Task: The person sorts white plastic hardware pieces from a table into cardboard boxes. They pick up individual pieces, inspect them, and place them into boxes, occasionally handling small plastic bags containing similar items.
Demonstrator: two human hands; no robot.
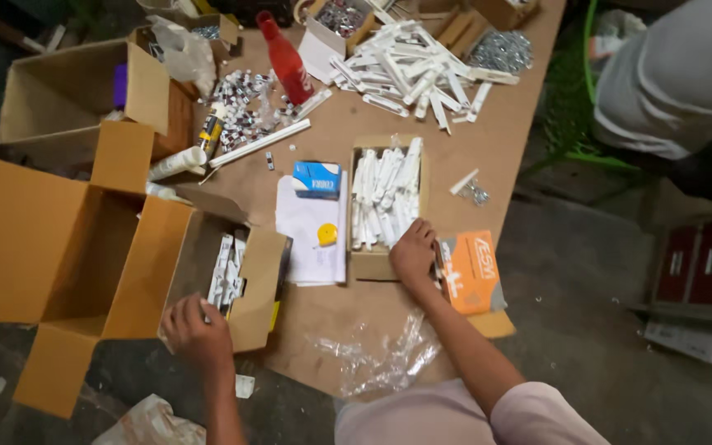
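Centre of frame: the right hand [413, 252] rests with fingers curled on the lower right corner of a shallow brown cardboard tray of white plastic strips [383, 198]; whether it pinches a strip cannot be told. Lower left: the left hand [197, 331] is closed on the edge of a small open brown cardboard carton [236, 284] holding similar strips. The strips look light, stiff and smooth, best pinched mid-length.
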